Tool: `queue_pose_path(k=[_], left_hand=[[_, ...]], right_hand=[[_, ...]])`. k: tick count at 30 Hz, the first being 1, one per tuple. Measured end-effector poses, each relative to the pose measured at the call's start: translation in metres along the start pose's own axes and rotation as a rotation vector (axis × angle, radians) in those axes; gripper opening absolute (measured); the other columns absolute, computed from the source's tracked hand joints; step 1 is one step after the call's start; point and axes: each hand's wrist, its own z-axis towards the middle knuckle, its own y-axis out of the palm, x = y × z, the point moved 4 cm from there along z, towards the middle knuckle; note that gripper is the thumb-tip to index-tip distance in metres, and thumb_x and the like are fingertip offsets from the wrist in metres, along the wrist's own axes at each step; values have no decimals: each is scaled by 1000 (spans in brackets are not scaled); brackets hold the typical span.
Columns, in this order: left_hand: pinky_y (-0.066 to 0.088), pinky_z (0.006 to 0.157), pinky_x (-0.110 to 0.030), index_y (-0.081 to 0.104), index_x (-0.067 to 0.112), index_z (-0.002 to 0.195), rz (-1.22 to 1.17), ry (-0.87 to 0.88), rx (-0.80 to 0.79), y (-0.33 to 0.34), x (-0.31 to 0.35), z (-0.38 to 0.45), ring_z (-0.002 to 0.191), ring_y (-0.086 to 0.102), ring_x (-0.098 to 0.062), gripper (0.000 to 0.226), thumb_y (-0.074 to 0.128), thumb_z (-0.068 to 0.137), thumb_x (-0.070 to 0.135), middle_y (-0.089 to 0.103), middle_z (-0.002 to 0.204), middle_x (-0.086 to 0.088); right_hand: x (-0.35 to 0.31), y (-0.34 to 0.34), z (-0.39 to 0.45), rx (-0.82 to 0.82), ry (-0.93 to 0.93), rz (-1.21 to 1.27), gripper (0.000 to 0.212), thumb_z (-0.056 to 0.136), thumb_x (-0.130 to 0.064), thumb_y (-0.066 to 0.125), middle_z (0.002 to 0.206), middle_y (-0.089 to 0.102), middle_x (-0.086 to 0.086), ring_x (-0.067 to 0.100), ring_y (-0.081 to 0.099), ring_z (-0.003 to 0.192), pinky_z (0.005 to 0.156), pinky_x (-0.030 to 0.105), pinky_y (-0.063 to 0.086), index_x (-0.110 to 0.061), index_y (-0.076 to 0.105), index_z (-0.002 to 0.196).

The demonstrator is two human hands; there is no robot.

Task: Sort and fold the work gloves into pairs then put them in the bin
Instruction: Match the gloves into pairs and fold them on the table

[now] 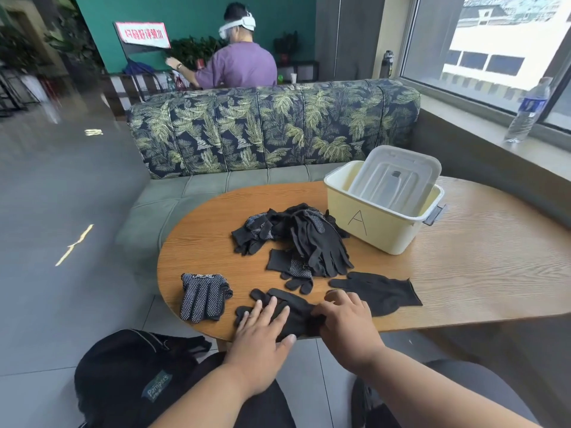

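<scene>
The person's left hand (268, 323) lies flat with straight fingers pressing down on a plain black glove (289, 310) near the front edge of the bench (482, 273), while the right hand (346, 318) curls its grip round the cuff end of that same glove, apparently starting a fold. Just beside it to the right lies a second plain black glove (381, 291), likely its mate, and a dotted glove pair (202, 296) sits apart to the left. The unsorted pile (296, 239) rests in the middle of the bench, touching or nearly touching the yellow bin (377, 227), whose lid (397, 177) leans inside it. The glove being folded sits close to the edge, so a sideways pull could drag it off onto the lap or floor. The lid propped inside the bin would block pairs from dropping in unless it is lifted out first, and folding one glove alone could leave pairs mismatched
</scene>
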Motion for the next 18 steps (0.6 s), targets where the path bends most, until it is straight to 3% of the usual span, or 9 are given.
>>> queue_pose_path(k=[6,9,13,16,18], left_hand=[[-15,123,-37,-4,41,162,98,15,27,6,-2,1,155,-23,-18,73,33,103,62,-22,168,11],[-14,121,-34,3,42,163,65,-1,59,4,-1,2,156,-19,-17,67,35,105,57,-16,170,11],[-5,125,-33,12,38,163,-6,-48,100,0,-2,4,158,-11,-16,61,34,107,52,-5,172,9],[-7,126,-36,6,37,164,-26,-63,52,2,-2,3,157,-18,-17,67,32,105,59,-14,171,8],[-11,126,-39,-1,36,164,-6,-61,9,4,-1,1,154,-26,-18,77,29,101,69,-24,168,9]], right_hand=[[10,-2,1,111,31,-7,24,90,-29,63,116,62,-8,28,55,106,87,41,43,-42,74,108],[14,0,2,177,45,34,18,89,-29,69,102,64,-10,25,58,93,78,38,44,-41,74,101],[11,-3,8,161,41,109,22,91,-25,54,93,72,-12,22,65,90,78,39,49,-36,71,101],[11,-6,10,179,53,139,25,87,-31,50,87,74,-12,21,67,83,74,38,49,-33,72,99],[13,-5,10,168,59,128,23,91,-23,57,89,75,-12,19,69,82,76,36,50,-34,73,102]])
